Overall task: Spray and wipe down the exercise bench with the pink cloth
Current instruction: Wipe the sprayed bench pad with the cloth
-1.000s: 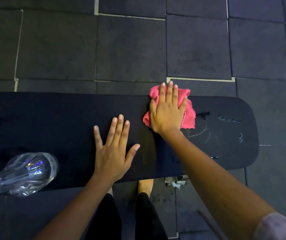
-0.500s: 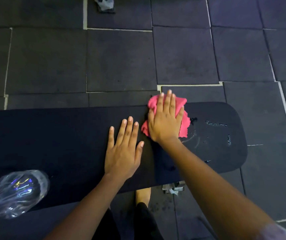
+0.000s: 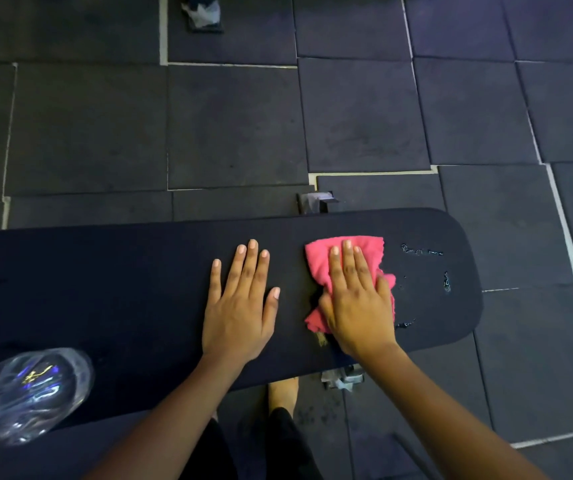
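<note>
On the black bench, near its rounded right end, my right hand presses flat, fingers spread, on the crumpled pink cloth, beside wet droplets. Just left, my left hand lies open and empty on the pad. At the lower left lies a clear bottle.

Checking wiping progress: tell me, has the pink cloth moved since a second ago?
Yes. The pink cloth slid from the bench's far edge toward its near edge.
</note>
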Demonstrator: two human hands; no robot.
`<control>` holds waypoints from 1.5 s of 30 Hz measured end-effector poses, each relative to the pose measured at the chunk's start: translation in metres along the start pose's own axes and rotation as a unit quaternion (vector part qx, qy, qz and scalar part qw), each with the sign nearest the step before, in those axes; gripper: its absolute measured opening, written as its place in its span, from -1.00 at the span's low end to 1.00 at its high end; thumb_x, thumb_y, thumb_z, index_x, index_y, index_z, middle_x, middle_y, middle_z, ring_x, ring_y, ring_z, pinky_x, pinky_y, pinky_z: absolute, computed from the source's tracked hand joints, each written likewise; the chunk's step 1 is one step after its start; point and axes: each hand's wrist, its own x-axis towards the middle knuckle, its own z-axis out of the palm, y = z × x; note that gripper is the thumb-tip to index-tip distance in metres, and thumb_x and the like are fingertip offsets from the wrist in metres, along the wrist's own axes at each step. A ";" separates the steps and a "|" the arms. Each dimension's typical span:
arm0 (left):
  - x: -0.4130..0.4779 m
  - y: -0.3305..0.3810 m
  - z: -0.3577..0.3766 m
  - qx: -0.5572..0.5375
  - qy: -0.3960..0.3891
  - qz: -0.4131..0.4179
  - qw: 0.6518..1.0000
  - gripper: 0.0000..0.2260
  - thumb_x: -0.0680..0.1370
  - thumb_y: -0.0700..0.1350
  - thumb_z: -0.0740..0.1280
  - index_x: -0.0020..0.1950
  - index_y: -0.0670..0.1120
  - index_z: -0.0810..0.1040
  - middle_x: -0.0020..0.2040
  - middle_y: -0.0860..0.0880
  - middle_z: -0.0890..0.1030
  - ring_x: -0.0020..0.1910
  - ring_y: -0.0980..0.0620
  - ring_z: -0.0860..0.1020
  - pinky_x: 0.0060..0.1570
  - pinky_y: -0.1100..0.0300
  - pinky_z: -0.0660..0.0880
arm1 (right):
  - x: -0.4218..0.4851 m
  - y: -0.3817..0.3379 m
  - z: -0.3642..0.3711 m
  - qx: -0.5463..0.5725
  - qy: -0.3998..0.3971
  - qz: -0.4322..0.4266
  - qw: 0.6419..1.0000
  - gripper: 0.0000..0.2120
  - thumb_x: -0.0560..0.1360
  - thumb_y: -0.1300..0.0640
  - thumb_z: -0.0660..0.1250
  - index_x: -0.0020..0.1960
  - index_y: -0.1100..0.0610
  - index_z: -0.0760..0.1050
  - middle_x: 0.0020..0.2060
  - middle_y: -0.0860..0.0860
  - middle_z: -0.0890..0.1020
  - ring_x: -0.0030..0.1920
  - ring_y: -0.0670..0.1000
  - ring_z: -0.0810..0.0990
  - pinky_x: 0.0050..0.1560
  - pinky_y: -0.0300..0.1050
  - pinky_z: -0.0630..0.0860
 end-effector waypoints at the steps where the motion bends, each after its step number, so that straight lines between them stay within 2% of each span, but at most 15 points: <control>1: 0.000 0.000 0.000 -0.001 0.000 0.000 1.000 -0.48 0.64 0.09 -0.03 0.57 -0.10 0.09 0.59 -0.06 0.07 0.57 0.00 0.00 0.51 -0.16 0.00 | 0.002 0.001 -0.007 0.024 0.032 0.001 0.999 -0.41 0.52 -0.03 0.03 0.43 0.25 0.39 0.38 0.22 0.47 0.36 0.21 0.48 0.11 0.13 0.50; 3: 0.000 0.000 0.000 0.000 0.000 0.001 1.000 -0.47 0.64 0.09 -0.02 0.57 -0.09 0.09 0.59 -0.06 0.06 0.57 0.00 -0.01 0.51 -0.15 0.00 | 0.009 0.011 -0.029 0.169 0.096 0.053 0.980 -0.50 0.51 0.03 0.04 0.37 0.06 0.50 0.14 0.16 0.65 0.05 0.16 0.65 0.00 0.01 0.52; 5: 0.000 -0.001 0.000 0.000 -0.002 0.001 1.000 -0.47 0.64 0.10 -0.03 0.57 -0.10 0.09 0.59 -0.05 0.06 0.57 0.00 0.00 0.51 -0.15 0.00 | 0.014 0.030 -0.055 0.348 0.075 0.134 0.925 -0.52 0.53 0.06 0.02 0.32 -0.29 0.46 -0.05 0.04 0.69 -0.18 0.06 0.66 -0.06 0.01 0.59; 7: -0.001 -0.001 0.000 -0.002 -0.002 0.000 1.000 -0.47 0.64 0.10 -0.03 0.57 -0.10 0.09 0.59 -0.05 0.06 0.57 0.00 0.00 0.51 -0.16 0.00 | 0.010 0.049 -0.079 0.410 0.078 0.152 0.896 -0.55 0.56 0.03 0.01 0.28 -0.40 0.42 0.03 0.01 0.69 -0.12 0.09 0.71 -0.06 0.07 0.63; 9: -0.001 -0.001 0.000 -0.001 -0.001 0.001 1.000 -0.47 0.64 0.10 -0.04 0.57 -0.10 0.09 0.59 -0.05 0.06 0.57 0.00 -0.01 0.51 -0.16 0.00 | 0.002 0.059 -0.093 0.332 0.108 0.115 0.930 -0.55 0.56 -0.06 -0.02 0.38 -0.27 0.40 0.28 0.03 0.58 0.19 0.13 0.61 0.14 0.13 0.55; 11: -0.001 0.000 0.000 -0.002 0.001 0.001 1.000 -0.47 0.64 0.10 -0.04 0.57 -0.10 0.08 0.59 -0.05 0.06 0.57 0.00 -0.01 0.51 -0.17 0.01 | -0.002 0.053 -0.091 0.230 0.071 0.085 0.967 -0.40 0.54 -0.18 -0.11 0.54 -0.08 0.23 0.52 0.03 0.30 0.52 0.08 0.25 0.42 0.23 0.29; 13: -0.001 0.000 0.001 -0.003 0.005 0.002 1.000 -0.47 0.64 0.09 -0.03 0.57 -0.10 0.10 0.59 -0.06 0.07 0.57 -0.01 0.00 0.50 -0.17 0.01 | -0.002 0.037 -0.066 0.093 -0.048 0.044 0.994 -0.33 0.51 -0.33 -0.26 0.58 -0.15 -0.13 0.58 -0.05 -0.09 0.57 0.07 -0.18 0.48 0.41 -0.05; 14: -0.001 0.000 0.001 -0.001 0.005 0.002 1.000 -0.47 0.64 0.09 -0.03 0.57 -0.10 0.11 0.59 -0.06 0.08 0.57 -0.01 0.01 0.50 -0.17 0.00 | -0.001 0.032 -0.046 0.031 -0.090 0.015 0.995 -0.33 0.49 -0.39 -0.31 0.56 -0.20 -0.23 0.57 -0.03 -0.19 0.55 0.14 -0.29 0.42 0.49 -0.14; 17: -0.001 0.000 0.002 0.005 0.003 0.003 1.000 -0.47 0.64 0.09 -0.03 0.57 -0.11 0.10 0.59 -0.06 0.07 0.57 -0.01 0.00 0.51 -0.17 -0.01 | 0.005 0.023 -0.006 -0.035 -0.102 -0.018 0.994 -0.30 0.51 -0.45 -0.26 0.58 -0.19 -0.14 0.60 0.08 -0.10 0.55 0.33 -0.19 0.33 0.61 -0.13; 22: -0.002 0.004 0.003 0.032 0.040 0.038 0.998 -0.46 0.63 0.07 0.03 0.57 -0.13 0.10 0.58 -0.09 0.09 0.57 -0.04 0.02 0.49 -0.24 -0.08 | 0.018 0.023 0.002 -0.007 -0.035 0.020 0.999 -0.41 0.58 -0.32 -0.24 0.58 -0.20 -0.10 0.60 0.02 -0.03 0.57 0.25 -0.14 0.35 0.57 -0.08; 26: -0.004 0.038 0.001 -0.012 0.029 0.132 0.991 -0.47 0.63 0.09 0.05 0.55 -0.13 0.17 0.57 -0.09 0.14 0.56 -0.03 0.08 0.48 -0.22 0.05 | 0.042 0.021 0.005 0.018 -0.012 0.070 0.997 -0.41 0.57 -0.28 -0.26 0.57 -0.17 -0.18 0.60 0.01 -0.08 0.57 0.22 -0.17 0.37 0.56 -0.14; 31: 0.018 0.067 0.012 -0.029 -0.015 0.072 0.997 -0.45 0.65 0.12 -0.06 0.57 -0.12 0.08 0.59 -0.08 0.05 0.57 0.00 -0.04 0.52 -0.08 -0.06 | 0.058 0.027 0.003 0.039 0.007 0.098 0.994 -0.39 0.58 -0.24 -0.27 0.59 -0.08 -0.21 0.60 0.02 -0.12 0.57 0.20 -0.18 0.39 0.52 -0.11; 36: 0.018 0.063 0.019 0.023 -0.026 0.084 0.996 -0.40 0.64 0.17 -0.09 0.57 -0.15 0.03 0.59 -0.12 0.01 0.57 -0.02 -0.07 0.52 -0.06 -0.07 | -0.006 0.045 0.012 0.036 0.024 0.078 0.996 -0.41 0.63 -0.17 -0.17 0.60 0.03 -0.09 0.60 0.05 -0.02 0.59 0.13 -0.09 0.47 0.34 0.04; 42: 0.016 0.066 0.017 0.040 -0.024 0.086 0.995 -0.40 0.64 0.16 -0.06 0.57 -0.17 0.01 0.59 -0.13 -0.01 0.58 -0.03 -0.08 0.52 -0.09 -0.06 | 0.031 0.037 0.011 0.056 0.027 0.170 0.984 -0.38 0.62 -0.21 -0.24 0.60 0.04 -0.17 0.60 0.07 -0.11 0.58 0.18 -0.17 0.45 0.41 -0.24; 45: 0.016 0.065 0.016 0.034 -0.029 0.091 0.995 -0.41 0.64 0.15 -0.06 0.57 -0.16 0.01 0.59 -0.11 -0.01 0.58 -0.01 -0.09 0.52 -0.08 -0.05 | 0.078 0.039 -0.002 0.074 0.007 0.217 0.973 -0.40 0.64 -0.21 -0.20 0.59 0.01 -0.24 0.59 0.06 -0.17 0.57 0.20 -0.22 0.44 0.45 -0.22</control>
